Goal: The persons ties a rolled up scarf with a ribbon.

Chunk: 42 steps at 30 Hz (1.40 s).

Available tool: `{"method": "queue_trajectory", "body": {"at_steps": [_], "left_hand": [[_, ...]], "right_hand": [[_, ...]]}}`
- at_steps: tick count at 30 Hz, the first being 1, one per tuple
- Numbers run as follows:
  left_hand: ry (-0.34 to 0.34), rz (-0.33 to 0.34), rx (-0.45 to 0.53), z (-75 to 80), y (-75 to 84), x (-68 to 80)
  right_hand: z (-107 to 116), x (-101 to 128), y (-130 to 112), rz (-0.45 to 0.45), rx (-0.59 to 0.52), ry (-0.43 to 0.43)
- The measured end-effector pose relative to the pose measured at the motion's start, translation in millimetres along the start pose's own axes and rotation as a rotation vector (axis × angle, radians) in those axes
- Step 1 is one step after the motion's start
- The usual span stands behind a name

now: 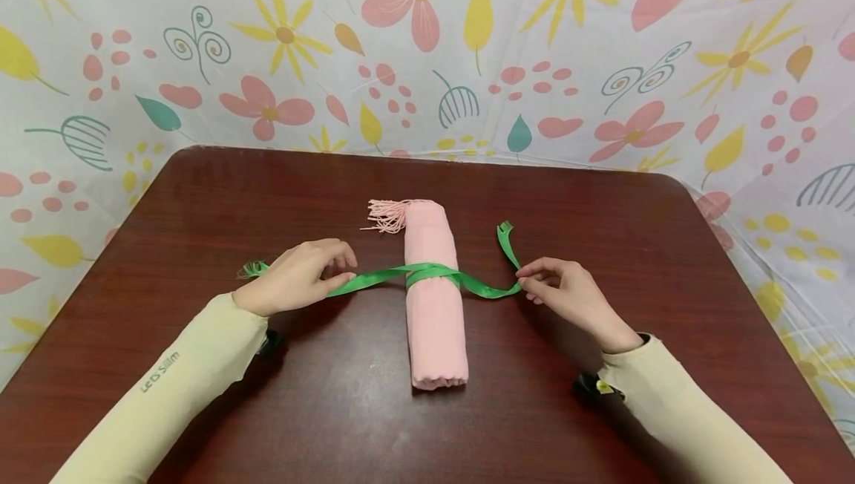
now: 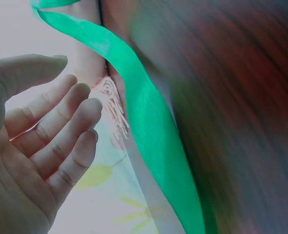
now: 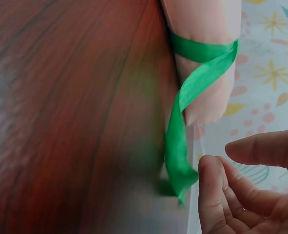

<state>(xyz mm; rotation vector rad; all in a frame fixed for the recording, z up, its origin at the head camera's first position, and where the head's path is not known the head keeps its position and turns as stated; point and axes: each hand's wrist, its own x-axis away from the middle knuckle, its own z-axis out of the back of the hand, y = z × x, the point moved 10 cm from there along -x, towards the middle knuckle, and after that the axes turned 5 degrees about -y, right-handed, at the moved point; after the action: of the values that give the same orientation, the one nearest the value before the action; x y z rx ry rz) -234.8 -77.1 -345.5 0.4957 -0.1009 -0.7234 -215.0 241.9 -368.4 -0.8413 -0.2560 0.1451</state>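
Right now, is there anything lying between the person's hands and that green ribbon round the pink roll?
Nothing visible is in the way. The left hand and the right hand are already at the green ribbon, one on each side of the pink rolled cloth. Only bare table lies around them.

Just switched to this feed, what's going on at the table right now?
A person is working a green ribbon that is wrapped around a rolled pink cloth lying on the dark wooden table. The left hand rests over one ribbon end with its fingers relaxed; the right hand pinches the other end. The ribbon is crossed over the roll, with no bow visible.
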Motion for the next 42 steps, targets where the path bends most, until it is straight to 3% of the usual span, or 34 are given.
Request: {"method": "queue_trajectory", "body": {"at_steps": [16,23,33,42], "left_hand": [[-0.022,0.003,0.035,-12.2,8.7,-9.1],[-0.071,0.034,0.08,-23.1,8.4,-12.4],[-0.07,-0.023,0.099,-30.2,13.1,-16.4],[-0.065,-0.018,0.104,-32.3,12.6,-18.9]], "right_hand": [[-20,-9,-20,0.074,0.048,-0.057],[-32,-13,-20,0.061,0.068,-0.108],[-40,-16,-18,0.065,0.143,-0.163],[-44,-19,-17,0.084,0.134,-0.186]]}}
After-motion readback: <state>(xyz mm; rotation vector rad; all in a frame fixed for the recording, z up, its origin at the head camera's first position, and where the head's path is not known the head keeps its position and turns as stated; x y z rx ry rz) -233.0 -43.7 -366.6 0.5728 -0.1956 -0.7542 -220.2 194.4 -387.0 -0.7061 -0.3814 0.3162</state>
